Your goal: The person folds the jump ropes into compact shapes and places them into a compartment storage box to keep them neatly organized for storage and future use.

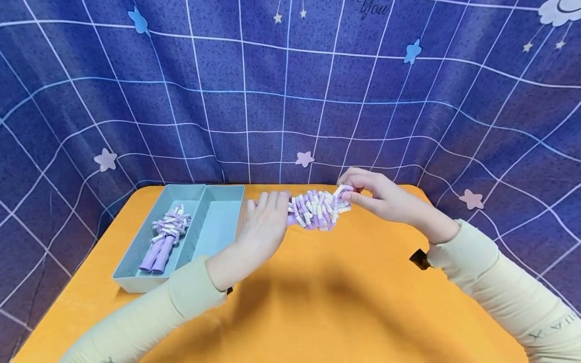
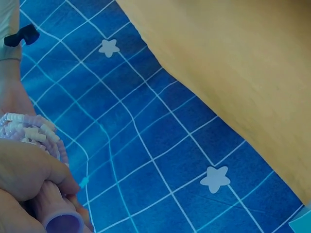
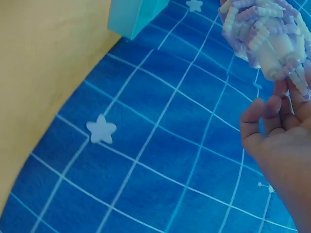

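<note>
Above the table, a bundle of short lavender-and-white ribbed strands (image 1: 313, 210) is held between both hands. My left hand (image 1: 268, 222) grips its lavender tube end; in the left wrist view the hollow tube (image 2: 60, 216) sticks out of the fist. At the other end, my right hand (image 1: 379, 194) pinches some strands between thumb and fingers. The right wrist view shows the strand bundle (image 3: 265, 36) with pale tube ends inside it, just above the right hand (image 3: 286, 131).
A pale blue two-compartment box (image 1: 199, 237) stands on the left of the orange-covered table (image 1: 363, 312). In its left compartment lies a similar strand bundle (image 1: 170, 227) with two lavender tubes. A blue grid-patterned curtain (image 1: 290, 101) hangs right behind the table.
</note>
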Tool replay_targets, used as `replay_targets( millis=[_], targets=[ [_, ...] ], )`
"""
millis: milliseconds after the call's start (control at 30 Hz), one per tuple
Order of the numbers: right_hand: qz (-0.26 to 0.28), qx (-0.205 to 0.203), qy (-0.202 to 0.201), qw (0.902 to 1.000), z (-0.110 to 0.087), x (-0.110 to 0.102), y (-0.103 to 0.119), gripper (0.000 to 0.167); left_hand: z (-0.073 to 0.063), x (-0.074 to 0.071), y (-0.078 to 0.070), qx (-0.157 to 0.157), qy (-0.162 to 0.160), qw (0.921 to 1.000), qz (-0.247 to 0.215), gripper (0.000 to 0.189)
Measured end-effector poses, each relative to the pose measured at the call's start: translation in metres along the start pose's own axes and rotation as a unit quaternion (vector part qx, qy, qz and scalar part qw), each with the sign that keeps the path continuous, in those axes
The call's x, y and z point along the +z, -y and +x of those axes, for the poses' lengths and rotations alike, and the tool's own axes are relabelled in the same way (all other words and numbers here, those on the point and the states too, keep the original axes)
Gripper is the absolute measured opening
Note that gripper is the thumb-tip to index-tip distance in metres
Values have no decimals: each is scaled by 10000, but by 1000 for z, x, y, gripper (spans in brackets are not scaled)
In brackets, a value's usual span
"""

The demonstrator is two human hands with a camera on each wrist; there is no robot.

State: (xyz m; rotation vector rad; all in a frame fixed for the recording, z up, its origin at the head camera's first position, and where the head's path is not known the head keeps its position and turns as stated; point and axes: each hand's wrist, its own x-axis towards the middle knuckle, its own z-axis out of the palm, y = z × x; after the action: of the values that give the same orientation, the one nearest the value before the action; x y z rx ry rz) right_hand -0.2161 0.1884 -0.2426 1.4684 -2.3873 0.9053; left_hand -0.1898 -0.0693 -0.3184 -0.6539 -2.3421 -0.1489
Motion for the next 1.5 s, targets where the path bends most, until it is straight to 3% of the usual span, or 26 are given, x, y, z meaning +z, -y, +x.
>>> replay_targets(
  millis=[100,200,300,433,533,700,867,1133,1333,1500],
  targets=[
    [530,313,253,9978,-1,1,0,17,0,-1,-2,56,-13,10000,10,23],
    [578,405,360,9969,-2,1,-1,16,0,-1,-2,62,14,10000,-4,25],
    [266,292,357,9986,-2,-2,0,11,0,0,-1,-15,91,10000,3,30],
    [-388,108,366,9985,0,-5,4,19,0,3,2,-178,252,9995,9,41],
    [-760,46,336,9965,3,-6,8,16,0,5,3,-233,333,9991,-88,43],
    [-1115,219,171,9934,6,-6,12,13,1,7,2,-224,263,9992,-193,40],
    [-1295,577,130,9898,10,-7,17,16,1,6,2,-223,192,9995,-144,37],
    [-1609,578,739,9825,17,-10,25,11,1,6,2,-197,168,9996,-133,35],
    [-1487,627,962,9822,20,-11,27,13,1,7,1,-103,167,9997,-121,27],
    [-1239,756,857,9857,22,-12,28,16,1,7,1,-126,155,9997,-155,34]
  ],
)
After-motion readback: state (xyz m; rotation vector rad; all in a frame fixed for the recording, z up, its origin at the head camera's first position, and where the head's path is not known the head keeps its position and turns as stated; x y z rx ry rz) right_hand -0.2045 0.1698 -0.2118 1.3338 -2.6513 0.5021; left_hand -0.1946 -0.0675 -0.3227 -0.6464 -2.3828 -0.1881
